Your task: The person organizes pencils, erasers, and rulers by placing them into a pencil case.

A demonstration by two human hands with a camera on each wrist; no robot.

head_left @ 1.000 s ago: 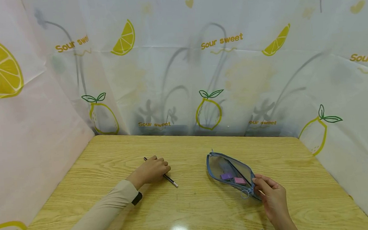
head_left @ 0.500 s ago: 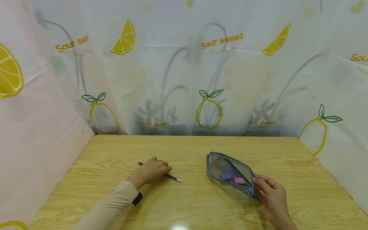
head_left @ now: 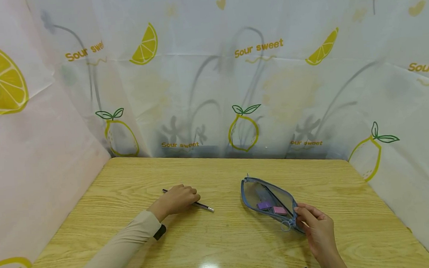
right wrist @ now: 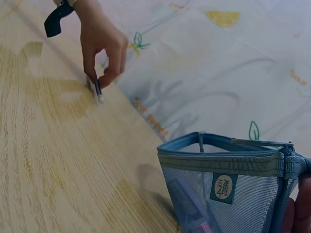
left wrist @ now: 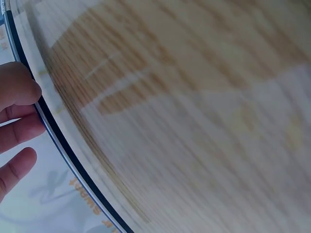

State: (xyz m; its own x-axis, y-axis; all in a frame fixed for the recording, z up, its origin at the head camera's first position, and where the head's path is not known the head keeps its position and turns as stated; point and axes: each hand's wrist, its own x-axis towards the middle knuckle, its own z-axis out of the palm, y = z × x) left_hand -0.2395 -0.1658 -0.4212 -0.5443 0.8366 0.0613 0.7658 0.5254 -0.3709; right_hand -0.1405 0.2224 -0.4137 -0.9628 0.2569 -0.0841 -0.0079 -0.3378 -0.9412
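My left hand (head_left: 178,201) pinches a dark pencil (head_left: 206,207) with a white eraser end, low over the left-middle of the table. In the left wrist view the pencil (left wrist: 73,156) runs as a long dark strip past my fingertips (left wrist: 26,160). My right hand (head_left: 318,226) holds the near right end of a blue mesh pencil case (head_left: 246,199) between thumb and fingers. Its zipped top gapes. Inside lie a purple block (head_left: 264,205) and a pink block (head_left: 279,210). The right wrist view shows the case's side with a round label (right wrist: 223,187).
The wood-grain table (head_left: 222,249) ends at a white curtain (head_left: 196,89) printed with lemons, which also hangs along both sides. A zip ring (head_left: 286,226) dangles from the case's near corner. Bare tabletop lies between the pencil and the case.
The pencil has turned in my left fingers, its eraser end swinging right and slightly away from me, its other end toward me. My right hand and the pencil case have stayed put.
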